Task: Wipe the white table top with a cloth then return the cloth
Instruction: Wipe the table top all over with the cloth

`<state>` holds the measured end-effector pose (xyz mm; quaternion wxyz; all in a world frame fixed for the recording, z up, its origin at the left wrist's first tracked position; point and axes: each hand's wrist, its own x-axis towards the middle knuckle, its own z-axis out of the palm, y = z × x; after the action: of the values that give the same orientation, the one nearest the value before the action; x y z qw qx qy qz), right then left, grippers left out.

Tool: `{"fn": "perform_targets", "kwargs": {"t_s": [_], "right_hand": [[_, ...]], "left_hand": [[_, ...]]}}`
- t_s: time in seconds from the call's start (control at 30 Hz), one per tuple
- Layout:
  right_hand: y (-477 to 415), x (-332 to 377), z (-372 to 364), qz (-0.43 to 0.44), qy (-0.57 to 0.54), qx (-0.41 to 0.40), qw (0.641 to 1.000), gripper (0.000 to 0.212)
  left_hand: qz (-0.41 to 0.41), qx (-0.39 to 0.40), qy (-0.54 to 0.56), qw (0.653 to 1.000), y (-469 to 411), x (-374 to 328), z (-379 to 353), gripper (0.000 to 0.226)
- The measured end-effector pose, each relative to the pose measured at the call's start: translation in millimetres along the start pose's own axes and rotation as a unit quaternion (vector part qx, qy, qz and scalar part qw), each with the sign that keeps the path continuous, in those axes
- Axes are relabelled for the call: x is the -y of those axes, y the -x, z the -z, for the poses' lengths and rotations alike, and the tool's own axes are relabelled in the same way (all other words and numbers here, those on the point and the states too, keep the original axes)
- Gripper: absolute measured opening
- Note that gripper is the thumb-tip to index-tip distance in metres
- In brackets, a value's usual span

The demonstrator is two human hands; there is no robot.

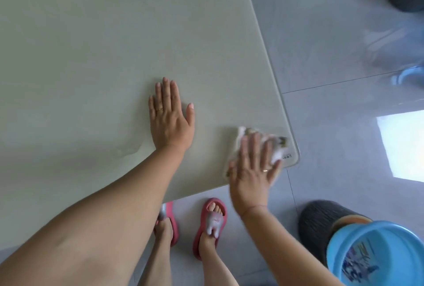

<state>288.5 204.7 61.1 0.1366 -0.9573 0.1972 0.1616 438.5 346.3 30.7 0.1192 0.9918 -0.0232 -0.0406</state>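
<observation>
Cloth of pale, crumpled fabric (242,134): where is it? asks the listener.

At four o'clock in the view, replies the describer. It lies on the smooth white table top (91,45), right at the rounded near corner, under the person's right hand (250,171).

How does that hand have it?

Not gripped. The fingers are spread and nearly straight, pressing the cloth flat, and nothing curls round it. The hand is blurred, so finer detail cannot be told.

And the other hand?

The left hand (171,118), just to nine o'clock of centre, lies palm down on bare table. Its fingers are straight and it holds nothing. It looks like a brace.

What else is there?

A round blue plastic basin (371,256) sits at five o'clock, off the table. Grey floor tiles (321,56) fill the view from one to four o'clock.

How should this wipe go?

As I judge it, the corner is being done. Press evenly with the whole palm so the cloth does not bunch. Follow the curved edge without letting the cloth slip off at four o'clock. Then work in overlapping strokes toward ten o'clock, where much of the top lies. The left hand will need lifting to reach the patch beneath it.
</observation>
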Motion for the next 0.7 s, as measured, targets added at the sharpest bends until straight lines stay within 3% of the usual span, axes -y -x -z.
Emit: {"fn": "perform_targets", "kwargs": {"t_s": [0.1,0.13,0.2,0.27,0.4,0.43,0.5,0.57,0.6,0.63,0.7], "right_hand": [[4,-14,2,0.224,0.075,0.009,0.972,0.057],[-5,-31,10,0.255,0.089,0.003,0.963,0.055],[-25,-62,25,0.226,0.111,-0.006,0.968,0.056],[-39,-73,31,0.131,0.089,0.007,0.987,0.059],[-44,-19,16,-0.03,0.031,-0.012,0.999,0.062],[-42,-4,11,-0.009,0.031,-0.011,0.999,0.063],[-41,6,8,0.127,0.071,0.0,0.989,0.063],[-60,-13,19,0.266,0.119,0.002,0.957,0.061],[-73,-27,28,0.291,0.138,0.0,0.947,0.061],[-86,-39,35,0.279,0.148,-0.005,0.949,0.061],[-104,-45,44,0.164,0.116,-0.004,0.98,0.062]], "left_hand": [[-0.005,0.0,-0.006,1.0,-1,0,1,0.067],[-0.004,-0.001,-0.008,1.0,-1,-1,1,0.067],[0.0,-0.001,-0.012,1.0,0,-2,0,0.068],[0.006,-0.001,-0.014,1.0,1,-1,-1,0.068],[0.008,0.004,-0.015,1.0,-2,-3,0,0.068],[0.006,0.005,-0.014,1.0,-2,-3,0,0.068],[0.001,0.004,-0.015,1.0,-1,-3,0,0.067],[0.0,0.003,-0.011,1.0,-1,0,-1,0.067],[0.0,0.002,-0.009,1.0,-1,0,-1,0.067],[0.001,0.001,-0.008,1.0,-1,0,0,0.066],[0.005,-0.002,-0.005,1.0,-1,-2,0,0.066]]}}
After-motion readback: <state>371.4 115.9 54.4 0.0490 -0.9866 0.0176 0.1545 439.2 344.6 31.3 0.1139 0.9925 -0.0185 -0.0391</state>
